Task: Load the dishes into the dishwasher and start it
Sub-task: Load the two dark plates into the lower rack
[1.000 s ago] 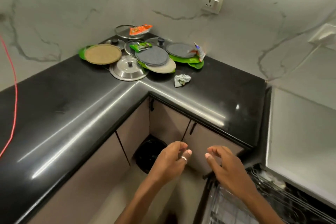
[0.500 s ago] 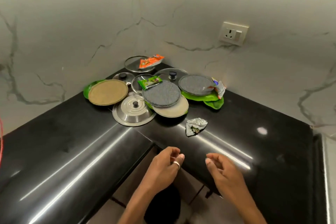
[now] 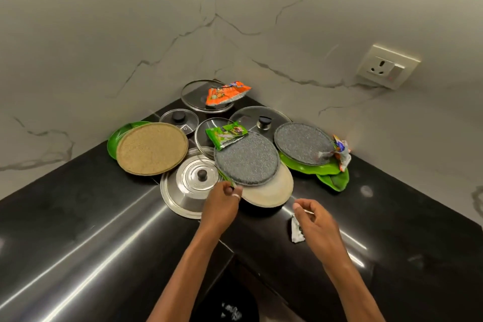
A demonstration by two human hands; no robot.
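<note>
At the left hand's point(image 3: 222, 204) pinch: near rim of grey plate point(image 3: 247, 162), a green edge showing beneath. Beyond the grip, green packet point(image 3: 226, 134) lies on that plate's far edge. Right of the grip, cream plate point(image 3: 274, 188) underneath; left of it, steel lid point(image 3: 188, 191). Farther right, second grey plate point(image 3: 300, 142) sits in a green plate point(image 3: 313, 168), wrapper point(image 3: 341, 151) on its rim. Right hand point(image 3: 316, 225) loosely curled, holding nothing, over a crumpled wrapper point(image 3: 296, 234) on the counter point(image 3: 78, 217).

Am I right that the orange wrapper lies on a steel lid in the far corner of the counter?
Not quite: the head view shows the orange wrapper lying on a glass lid in the far corner of the counter; the steel lid sits nearer.
</note>
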